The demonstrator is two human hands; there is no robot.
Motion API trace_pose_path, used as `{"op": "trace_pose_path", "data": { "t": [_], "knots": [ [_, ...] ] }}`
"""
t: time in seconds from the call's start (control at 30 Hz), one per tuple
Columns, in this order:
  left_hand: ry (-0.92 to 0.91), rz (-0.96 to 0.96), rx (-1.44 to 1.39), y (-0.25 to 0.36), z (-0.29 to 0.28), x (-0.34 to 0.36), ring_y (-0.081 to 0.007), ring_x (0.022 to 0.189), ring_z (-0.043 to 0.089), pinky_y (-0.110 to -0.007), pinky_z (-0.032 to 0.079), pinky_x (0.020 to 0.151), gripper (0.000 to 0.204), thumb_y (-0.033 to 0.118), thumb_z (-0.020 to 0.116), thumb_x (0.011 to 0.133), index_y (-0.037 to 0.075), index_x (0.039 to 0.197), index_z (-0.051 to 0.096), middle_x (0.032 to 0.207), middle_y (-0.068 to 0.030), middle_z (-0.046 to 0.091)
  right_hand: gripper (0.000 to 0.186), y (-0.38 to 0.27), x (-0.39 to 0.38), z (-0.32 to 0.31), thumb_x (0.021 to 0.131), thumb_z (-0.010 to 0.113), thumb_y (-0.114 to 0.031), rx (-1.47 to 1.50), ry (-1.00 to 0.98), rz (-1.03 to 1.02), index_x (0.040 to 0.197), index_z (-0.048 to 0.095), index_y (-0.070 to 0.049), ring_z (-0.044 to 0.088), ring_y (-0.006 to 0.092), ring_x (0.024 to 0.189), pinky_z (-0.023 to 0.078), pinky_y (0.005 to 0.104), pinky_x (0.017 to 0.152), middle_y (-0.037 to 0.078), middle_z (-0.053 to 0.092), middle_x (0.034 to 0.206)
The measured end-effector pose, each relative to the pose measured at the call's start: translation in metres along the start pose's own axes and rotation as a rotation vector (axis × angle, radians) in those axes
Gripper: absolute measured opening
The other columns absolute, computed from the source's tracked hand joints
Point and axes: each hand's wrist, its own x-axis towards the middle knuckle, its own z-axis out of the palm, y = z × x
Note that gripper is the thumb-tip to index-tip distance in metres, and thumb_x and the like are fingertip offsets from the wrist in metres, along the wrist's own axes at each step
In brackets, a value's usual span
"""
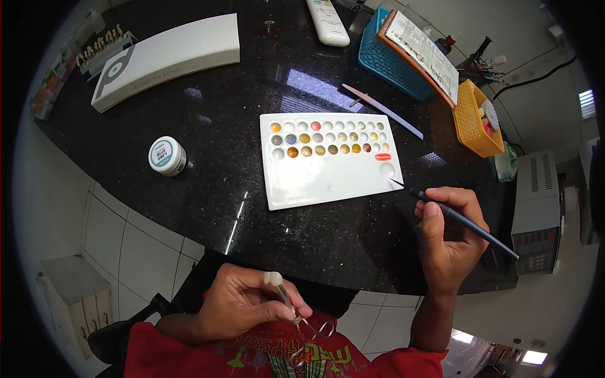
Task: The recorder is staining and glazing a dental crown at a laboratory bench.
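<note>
Over the table's near edge, my left hand (234, 303) pinches metal locking forceps (326, 329) with looped handles. A small tooth-shaped crown (273, 278) sits at their tip. My right hand (449, 242) grips a slim dark brush (467, 222) like a pen. Its fine tip reaches the right end of a white mixing palette (315, 184), close to a shallow round well (387, 170); whether it touches, I cannot tell. Rows of small wells across the palette's far half hold yellow, brown, grey, blue and red pastes.
A white jar (167, 156) stands left of the palette. Behind are a long white box (170, 57), a white remote (329, 25) and a pale flat stick (391, 115). Blue (372, 53) and yellow baskets (472, 126) line the right, near a grey keypad machine (534, 217).
</note>
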Motion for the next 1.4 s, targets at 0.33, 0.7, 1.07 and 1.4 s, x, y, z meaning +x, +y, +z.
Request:
{"op": "trace_pose_path", "data": {
  "t": [0.33, 0.7, 1.07, 1.4],
  "knots": [
    [0.060, -0.001, -0.062, 0.005, 0.009, 0.008, -0.0220, 0.080, 0.067, -0.030, 0.057, 0.073, 0.014, -0.003, 0.068, 0.078, -0.010, 0.088, 0.061, 0.086, -0.0212, 0.065, 0.006, -0.008, -0.001, 0.002, 0.083, 0.058, 0.001, -0.103, 0.002, 0.134, 0.088, 0.060, 0.004, 0.061, 0.0114, 0.070, 0.049, 0.0216, 0.067, 0.007, 0.059, 0.080],
    [0.097, -0.025, -0.058, 0.005, 0.012, 0.005, -0.0181, 0.074, 0.067, -0.024, 0.058, 0.063, 0.015, -0.003, 0.067, 0.079, -0.011, 0.089, 0.060, 0.084, -0.0199, 0.064, 0.027, -0.032, -0.038, 0.017, 0.085, 0.060, -0.025, 0.251, 0.031, -0.100, 0.089, 0.048, -0.002, 0.049, 0.0112, 0.053, 0.040, 0.0192, 0.048, 0.009, 0.050, 0.068],
    [0.178, -0.052, -0.111, 0.008, 0.022, 0.001, -0.0127, 0.065, 0.065, -0.021, 0.056, 0.058, 0.012, -0.002, 0.066, 0.080, -0.008, 0.083, 0.056, 0.079, -0.0154, 0.064, 0.024, -0.049, -0.064, 0.053, 0.089, 0.055, -0.028, 0.251, -0.015, -0.245, 0.089, 0.047, -0.006, 0.047, 0.0105, 0.051, 0.037, 0.0183, 0.047, 0.005, 0.048, 0.068],
    [0.159, -0.085, -0.124, 0.010, 0.024, 0.001, -0.0117, 0.065, 0.064, -0.020, 0.056, 0.057, 0.012, 0.000, 0.065, 0.082, -0.007, 0.083, 0.056, 0.080, -0.0149, 0.063, 0.018, -0.044, -0.060, 0.051, 0.087, 0.056, -0.020, 0.281, -0.089, -0.280, 0.091, 0.048, -0.005, 0.050, 0.0100, 0.053, 0.039, 0.0183, 0.048, 0.005, 0.050, 0.068]
  ]
}}
